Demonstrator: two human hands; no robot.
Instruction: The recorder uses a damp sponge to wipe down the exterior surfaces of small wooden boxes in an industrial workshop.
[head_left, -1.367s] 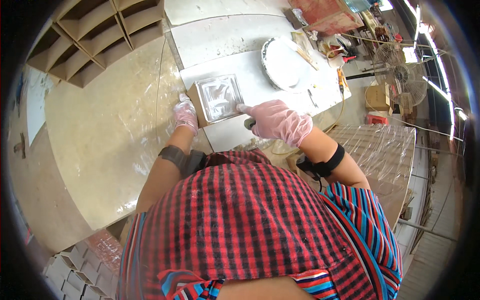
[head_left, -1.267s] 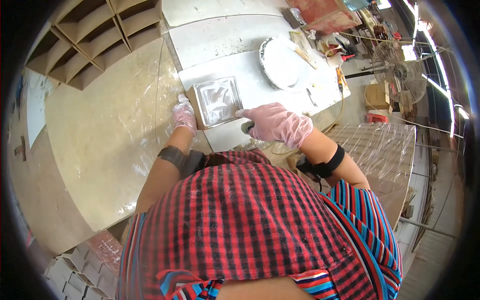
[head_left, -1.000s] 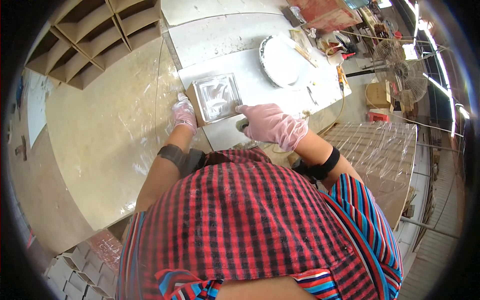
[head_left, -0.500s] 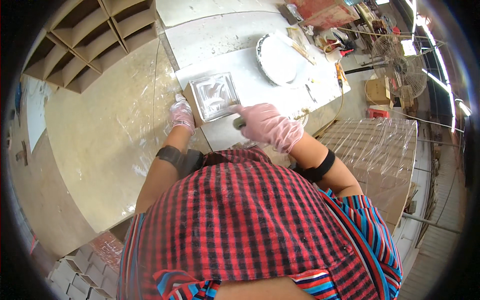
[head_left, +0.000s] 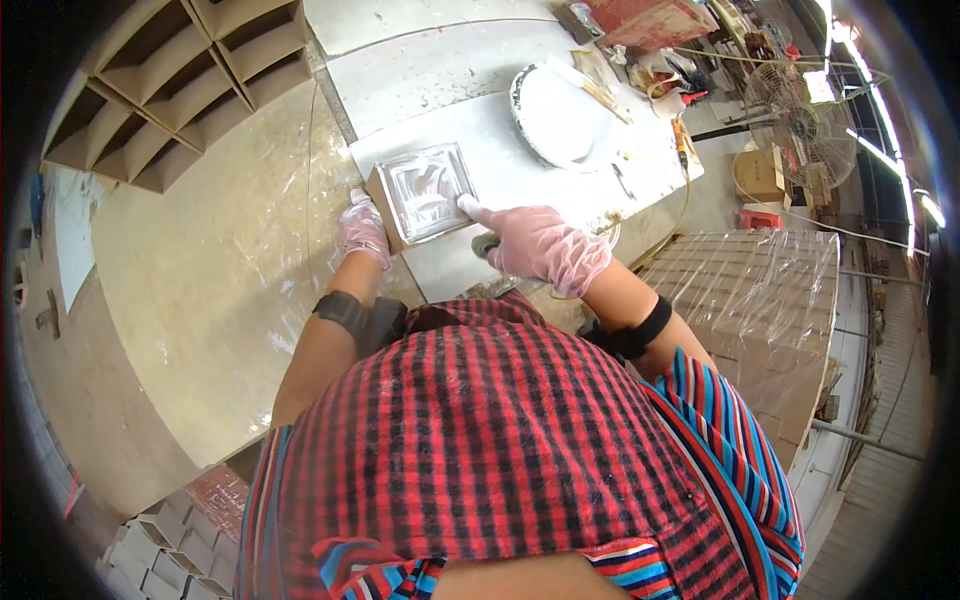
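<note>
A small brown box (head_left: 428, 195) rests at the left edge of a white board, its top panel smeared with streaky white paste. My left hand (head_left: 362, 232), in a thin, pale pink glove with white smears, holds the box along its left side. At the right edge of the top, my gloved right hand (head_left: 535, 240) stretches out its index finger, whose tip is coated white. The other right-hand fingers curl around something grey-green, mostly hidden, that I cannot make out.
The white board (head_left: 485, 135) carries a round tray of white paste (head_left: 565, 115) with flat sticks on its rim. Brown compartment boxes (head_left: 175, 85) stand far left. A plastic-wrapped stack of cartons (head_left: 750, 320) is at right, a fan (head_left: 805, 125) beyond it.
My right index finger has moved slightly farther away along the box's right edge. My left hand and the box stay in place.
</note>
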